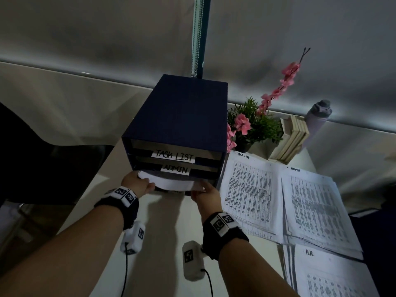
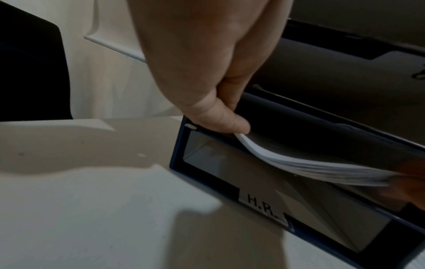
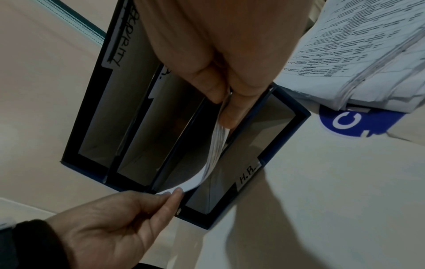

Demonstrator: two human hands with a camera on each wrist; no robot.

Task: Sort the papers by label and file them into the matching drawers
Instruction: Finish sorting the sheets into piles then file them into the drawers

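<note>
A dark blue drawer unit [image 1: 180, 112] stands on the white desk, its fronts labelled TASK LIST [image 1: 173, 156], ADMIN [image 1: 175, 169] and, lowest, H.R. [image 2: 262, 205]. A white stack of papers [image 1: 173, 182] sags in the gap between the ADMIN front and the H.R. front [image 3: 247, 174]. My left hand [image 1: 146, 184] pinches the stack's left end [image 2: 243, 140] at the unit's left corner. My right hand [image 1: 201, 190] pinches the right end [image 3: 220, 131] between thumb and fingers. How far the sheets reach inside is hidden.
Sorted paper piles lie to the right of the unit: TASK LIST [image 1: 248, 189], ADMIN [image 1: 315, 202], H.R. [image 1: 327, 273]. Behind them stand a potted plant with pink flowers [image 1: 252, 125], books [image 1: 291, 138] and a grey bottle [image 1: 317, 118]. A black chair [image 1: 32, 157] sits left of the desk.
</note>
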